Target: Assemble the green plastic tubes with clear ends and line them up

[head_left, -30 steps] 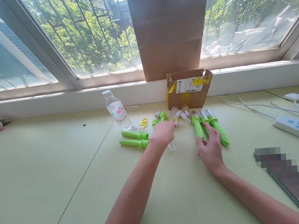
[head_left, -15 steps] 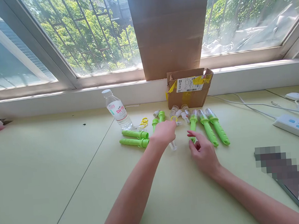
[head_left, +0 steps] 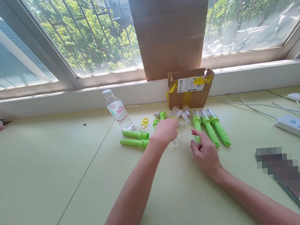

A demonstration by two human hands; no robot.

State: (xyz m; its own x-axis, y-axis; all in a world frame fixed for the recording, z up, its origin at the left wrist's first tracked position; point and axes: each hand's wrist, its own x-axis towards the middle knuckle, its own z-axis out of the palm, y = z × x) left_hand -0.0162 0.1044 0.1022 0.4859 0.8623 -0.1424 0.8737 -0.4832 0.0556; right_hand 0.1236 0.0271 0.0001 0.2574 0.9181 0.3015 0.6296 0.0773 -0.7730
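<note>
My left hand (head_left: 164, 131) is curled over small parts in the middle of the pale green table (head_left: 67, 173), fingers closed on something I cannot make out; a clear tube (head_left: 175, 143) pokes out below it. My right hand (head_left: 205, 152) rests on the table with its fingers apart, index fingertip touching the lower end of the leftmost of three assembled green tubes (head_left: 209, 126) with clear caps. Two green handles (head_left: 135, 139) lie left of my left hand. Small clear and white caps (head_left: 181, 113) and yellow rings (head_left: 144, 122) lie behind.
A water bottle (head_left: 117, 110) stands at the back left of the parts. An open cardboard box (head_left: 189, 88) sits against the window sill, a cardboard sheet (head_left: 170, 29) behind it. A power strip (head_left: 294, 125) with cables lies at the right; a blurred-out flat device (head_left: 293, 178) at the near right.
My right hand slid left off the three assembled tubes, then edged back so its index finger touches the leftmost one. My left hand shifted slightly up over the small parts.
</note>
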